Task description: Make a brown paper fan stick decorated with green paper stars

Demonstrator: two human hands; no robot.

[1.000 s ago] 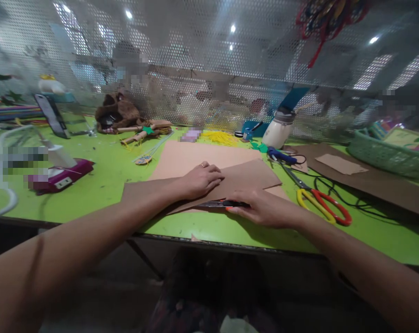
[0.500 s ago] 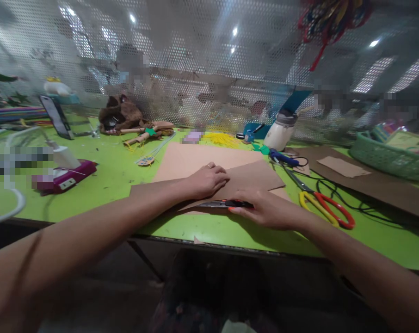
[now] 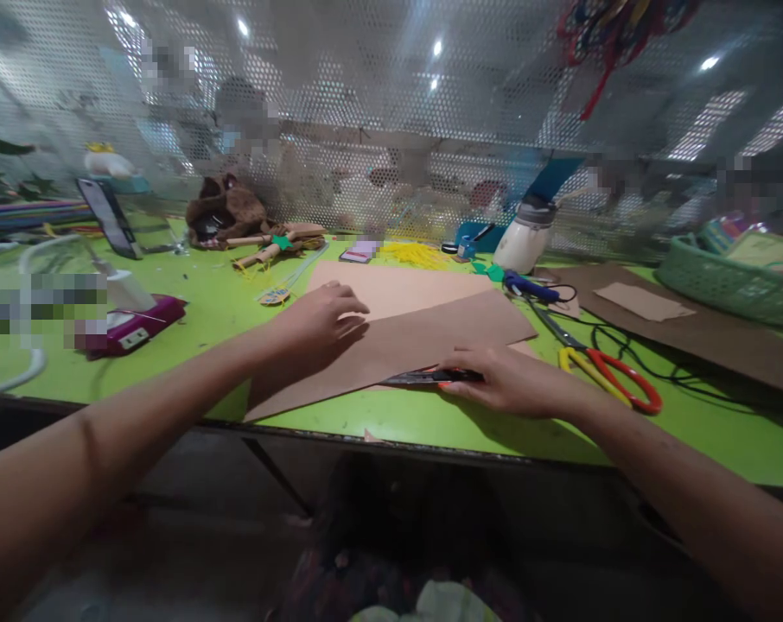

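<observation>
A brown cardboard sheet (image 3: 423, 337) slants over a paler tan sheet (image 3: 366, 285) on the green table. My left hand (image 3: 327, 315) is over the left part of the brown sheet, fingers spread and bent, holding nothing; whether the palm touches the sheet I cannot tell. Near the sheet's front edge, my right hand (image 3: 514, 377) is closed round a utility knife (image 3: 460, 376) with a dark handle and bits of orange. Its blade end points left, lying along that edge.
Scissors (image 3: 602, 371) with yellow and red handles and a blue glue gun (image 3: 527, 287) with a black cord lie at the right. Beyond are dark cardboard (image 3: 741, 354) and a green basket (image 3: 728, 276). A purple power strip (image 3: 136, 326) sits left, a white bottle (image 3: 525, 238) behind.
My left hand has moved left across the brown sheet, fingers now more spread. The sheet's left corner has swung toward the table's front edge. My right hand keeps the knife, shifted slightly right.
</observation>
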